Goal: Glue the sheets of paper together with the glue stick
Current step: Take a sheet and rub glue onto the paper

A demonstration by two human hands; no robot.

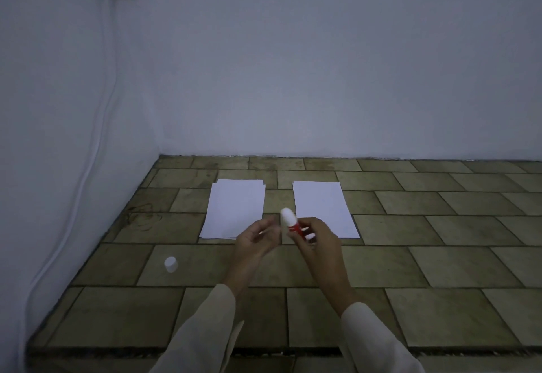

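**Glue stick uncapped and ready, paper not yet touched**

Glue stick sits in the right hand, red barrel wrapped by the fingers, white tip angled up and left, held above the floor between the two lots of paper. Its cap stands well apart on the tiles to the left. By my reading the preparing step is in hand: the left hand hovers just beside the tip, fingers loosely curled and empty, though contact is hard to judge in this dim view. Next, the tip must come down onto a sheet. The left stack and right sheet lie flat, apart, beyond both forearms.
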